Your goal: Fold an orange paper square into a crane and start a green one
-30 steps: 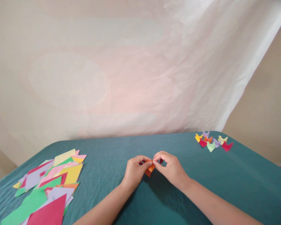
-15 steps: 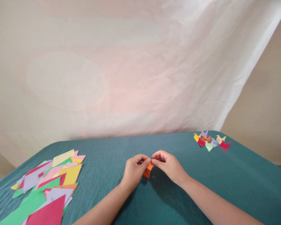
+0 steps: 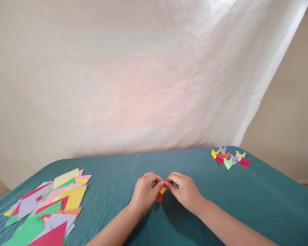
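A small piece of folded orange paper [image 3: 160, 195] is held between my two hands, a little above the green cloth. My left hand [image 3: 146, 190] pinches its upper left part between thumb and fingers. From the other side, my right hand [image 3: 184, 188] has its thumb and fingertips closed on the paper's upper right corner. The fingertips of both hands nearly meet, and they cover the top of the paper. Its lower end hangs free below the left thumb.
On the left lies a spread pile of coloured paper sheets [image 3: 75, 197]. Several small folded paper birds [image 3: 228, 163] stand in a group at the back right. A green cloth [image 3: 113, 177] covers the table, and a pale sheet [image 3: 143, 102] hangs behind it.
The view has tilted slightly, so the table sits a little lower in it. Both hands keep their pinch on the orange paper, and the right fingertips have come closer to the left ones.
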